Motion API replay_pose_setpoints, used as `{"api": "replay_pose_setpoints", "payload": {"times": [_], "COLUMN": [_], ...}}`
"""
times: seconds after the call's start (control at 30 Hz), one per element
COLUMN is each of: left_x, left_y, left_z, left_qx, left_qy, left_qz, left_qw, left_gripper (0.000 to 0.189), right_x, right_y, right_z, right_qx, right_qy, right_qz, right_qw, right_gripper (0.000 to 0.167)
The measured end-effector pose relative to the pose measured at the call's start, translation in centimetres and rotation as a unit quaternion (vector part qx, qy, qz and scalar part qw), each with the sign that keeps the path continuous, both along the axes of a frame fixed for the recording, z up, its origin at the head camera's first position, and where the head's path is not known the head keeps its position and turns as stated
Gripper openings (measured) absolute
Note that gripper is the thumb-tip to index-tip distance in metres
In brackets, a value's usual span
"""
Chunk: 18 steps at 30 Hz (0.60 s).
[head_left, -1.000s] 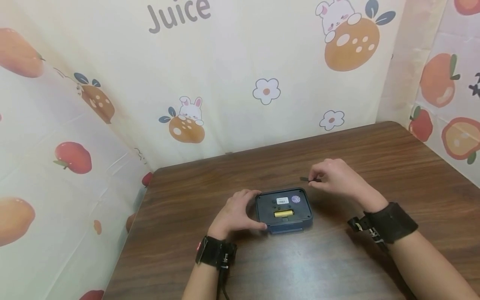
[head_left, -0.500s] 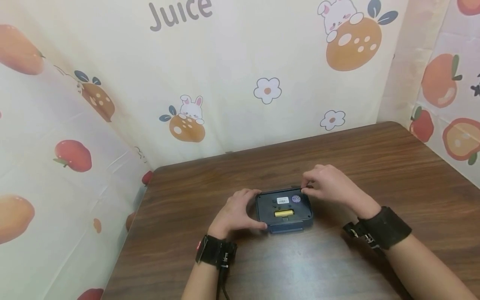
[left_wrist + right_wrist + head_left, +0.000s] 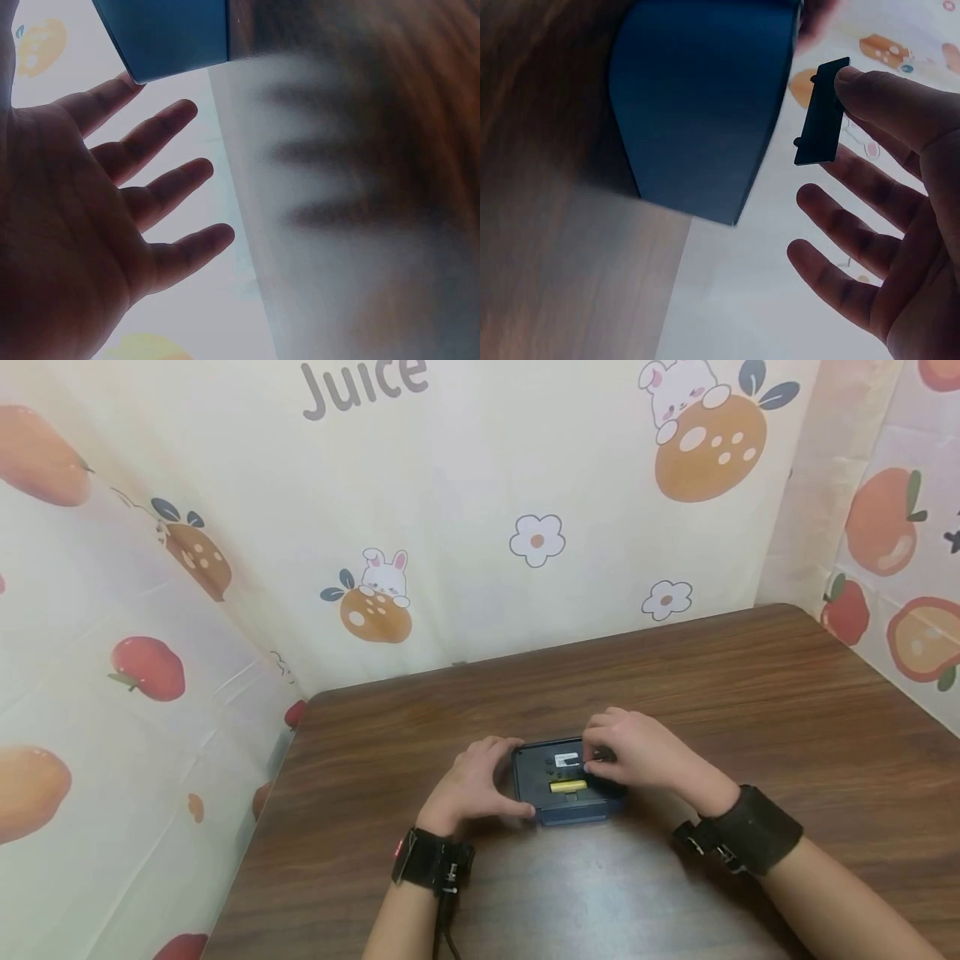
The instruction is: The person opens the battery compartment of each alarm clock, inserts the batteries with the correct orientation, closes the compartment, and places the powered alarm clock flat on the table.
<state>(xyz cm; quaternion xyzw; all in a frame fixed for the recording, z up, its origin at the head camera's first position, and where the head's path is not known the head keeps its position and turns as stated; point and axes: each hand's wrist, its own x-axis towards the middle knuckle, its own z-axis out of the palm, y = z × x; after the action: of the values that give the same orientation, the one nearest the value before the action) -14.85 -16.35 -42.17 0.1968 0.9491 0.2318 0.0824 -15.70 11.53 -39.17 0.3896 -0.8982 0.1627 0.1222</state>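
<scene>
Right hand (image 3: 637, 749) pinched black cover (image 3: 822, 116) over navy device (image 3: 534, 787), other fingers (image 3: 847, 231) loose; left hand (image 3: 470, 783), spread wide, gripped device's left end. Aligning tabs (image 3: 798, 142) before gentle pressing seemed wise.

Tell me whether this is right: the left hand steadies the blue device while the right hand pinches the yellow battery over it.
Wrong item: the right wrist view shows the right hand pinching a small dark cover instead. The head view shows the yellow battery seated in the blue device. The left hand does steady it.
</scene>
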Motion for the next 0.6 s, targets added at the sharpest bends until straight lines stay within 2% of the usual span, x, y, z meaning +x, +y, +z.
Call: {"api": "replay_pose_setpoints", "payload": {"times": [0.3,0.6], "left_x": [-0.1,-0.1], "left_y": [0.0,-0.2], "left_z": [0.0,-0.1], "left_qx": [0.002,0.002], "left_qy": [-0.004,-0.008], "left_qz": [0.002,0.001], "left_qw": [1.0000,1.0000], "left_gripper": [0.094,0.093], "right_x": [0.5,1.0], "right_y": [-1.2,-2.0], "right_z": [-0.6,-1.1], "right_qx": [-0.003,-0.010], "right_qy": [0.020,0.010], "right_qz": [0.023,0.024], "right_qw": [0.9995,0.9996], "right_gripper": [0.018,0.021]}}
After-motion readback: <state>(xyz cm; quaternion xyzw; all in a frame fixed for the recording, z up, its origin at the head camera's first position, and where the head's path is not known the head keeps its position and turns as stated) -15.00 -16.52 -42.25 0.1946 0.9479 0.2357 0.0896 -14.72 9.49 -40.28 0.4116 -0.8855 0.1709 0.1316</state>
